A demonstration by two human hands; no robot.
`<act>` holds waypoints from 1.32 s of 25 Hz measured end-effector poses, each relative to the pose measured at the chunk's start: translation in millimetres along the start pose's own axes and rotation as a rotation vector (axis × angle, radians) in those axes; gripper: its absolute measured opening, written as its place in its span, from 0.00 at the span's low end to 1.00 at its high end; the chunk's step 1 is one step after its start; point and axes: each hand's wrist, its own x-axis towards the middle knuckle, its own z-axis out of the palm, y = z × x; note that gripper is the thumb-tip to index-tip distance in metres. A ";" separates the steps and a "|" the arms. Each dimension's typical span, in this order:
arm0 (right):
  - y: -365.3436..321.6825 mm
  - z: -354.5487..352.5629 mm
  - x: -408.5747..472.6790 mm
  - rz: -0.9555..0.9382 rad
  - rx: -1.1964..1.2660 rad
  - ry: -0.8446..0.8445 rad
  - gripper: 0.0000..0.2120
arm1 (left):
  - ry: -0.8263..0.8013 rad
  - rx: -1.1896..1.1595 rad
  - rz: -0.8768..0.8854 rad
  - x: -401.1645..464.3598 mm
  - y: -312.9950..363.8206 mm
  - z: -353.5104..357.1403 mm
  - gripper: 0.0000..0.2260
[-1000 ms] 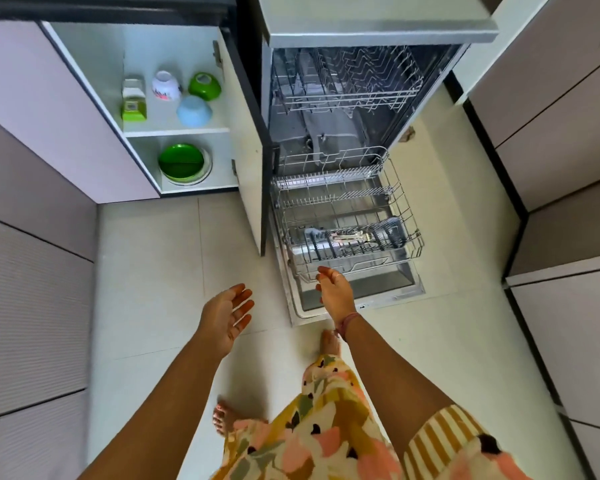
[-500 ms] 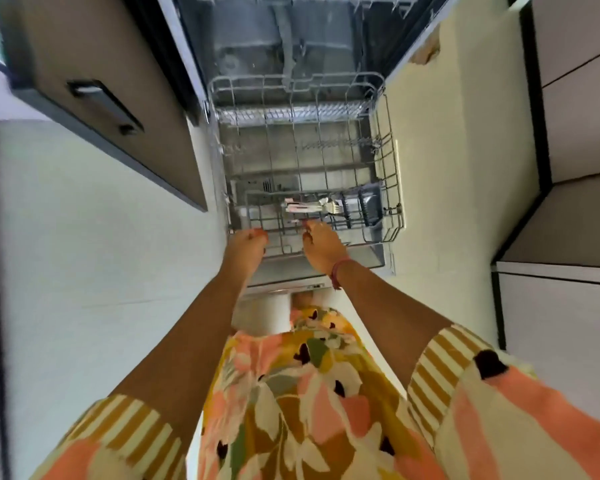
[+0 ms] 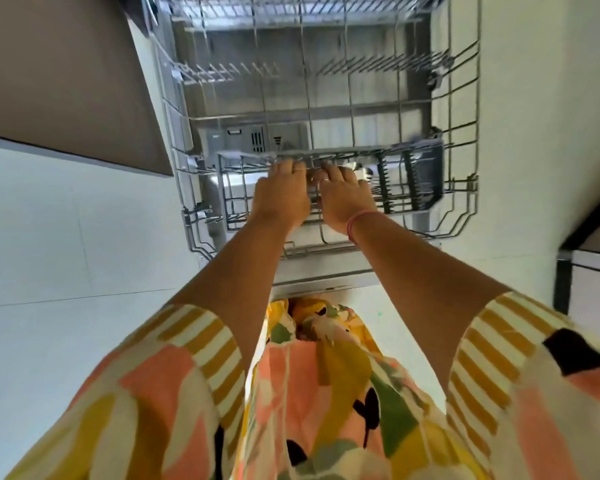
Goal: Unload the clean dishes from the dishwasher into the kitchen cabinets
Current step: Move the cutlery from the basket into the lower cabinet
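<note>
The dishwasher's lower wire rack point(image 3: 465, 140) is pulled out over the open door point(image 3: 319, 275) and holds no plates or bowls. A grey cutlery basket point(image 3: 416, 178) sits along its front edge, with a few silver cutlery pieces point(image 3: 359, 172) showing in it. My left hand point(image 3: 281, 195) reaches onto the basket's left part, fingers curled over its top rim. Beside it, my right hand point(image 3: 343, 199) curls its fingers down onto the cutlery in the basket's middle. All the fingertips are hidden in the basket.
An open brown cabinet door point(image 3: 66, 81) stands close on the left of the rack. A cabinet corner point(image 3: 589, 271) juts in at the right. Pale floor tiles point(image 3: 66, 237) lie on both sides. My patterned dress fills the bottom.
I have bent far lower and closer to the rack. Both hands moved from open in the air above the floor forward into the cutlery basket, and their fingers have curled.
</note>
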 end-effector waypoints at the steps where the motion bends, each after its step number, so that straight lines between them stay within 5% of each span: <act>1: 3.2 6.2 11.4 -0.005 -0.004 0.001 0.29 | -0.015 0.048 0.037 13.3 -2.3 9.4 0.25; 10: 17.2 22.8 30.1 -0.160 -0.259 0.148 0.29 | -0.050 0.278 0.120 34.8 -14.0 28.6 0.32; 16: -2.6 34.3 30.5 -0.027 -0.213 0.131 0.21 | -0.036 0.355 0.117 36.2 -10.3 34.7 0.24; 24: 0.3 32.9 28.2 -0.147 -0.276 0.155 0.19 | 0.082 0.213 0.116 22.6 -9.9 52.5 0.16; 33: 4.8 10.0 -5.6 -0.244 -0.378 0.238 0.27 | 0.073 0.201 0.132 3.3 -2.5 25.7 0.12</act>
